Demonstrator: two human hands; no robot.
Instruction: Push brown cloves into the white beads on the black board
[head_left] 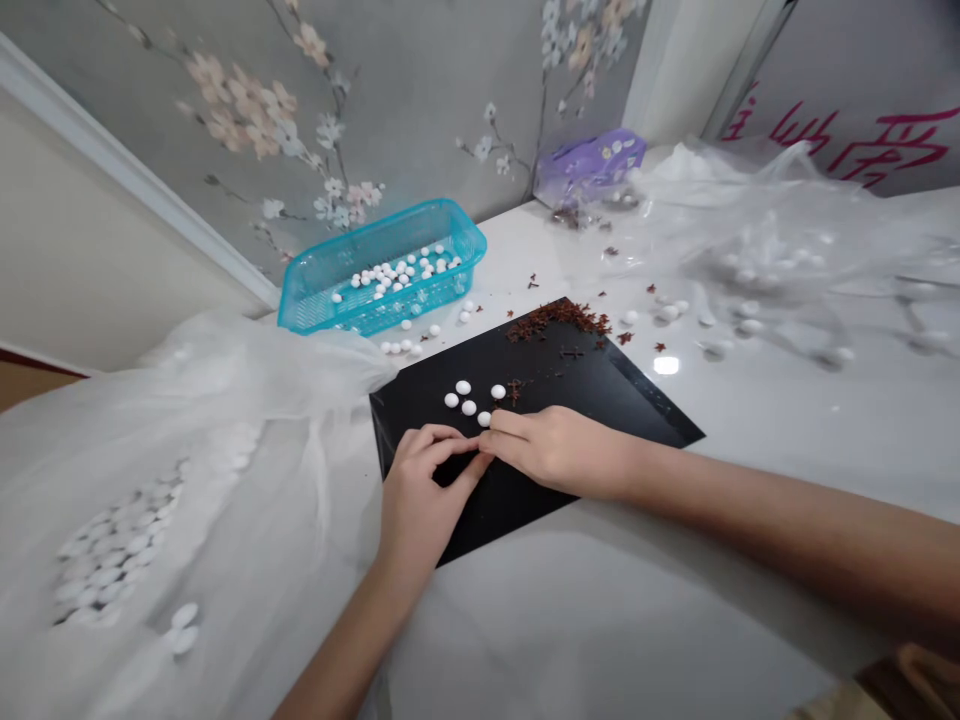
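Note:
My left hand (427, 480) and my right hand (551, 445) meet fingertip to fingertip over a black mat (510, 520). Both are closed in a pinch, and whatever is between the fingers is hidden or too small to name. One small white oval piece (484, 419) lies right beside my right fingertips. Several similar white pieces (469, 408) rest on the mat just beyond the hands. A pile of small reddish-brown star-shaped pieces (559, 318) covers the mat's far corner, with a few strays nearer my right hand.
A blue plastic basket (382, 310) with white pieces stands behind the mat. On the left, a translucent bag (292, 480) holds many white pieces. Clear plastic bags (720, 220) and a purple package (592, 165) lie at the back right. Loose pieces dot the white table (600, 620).

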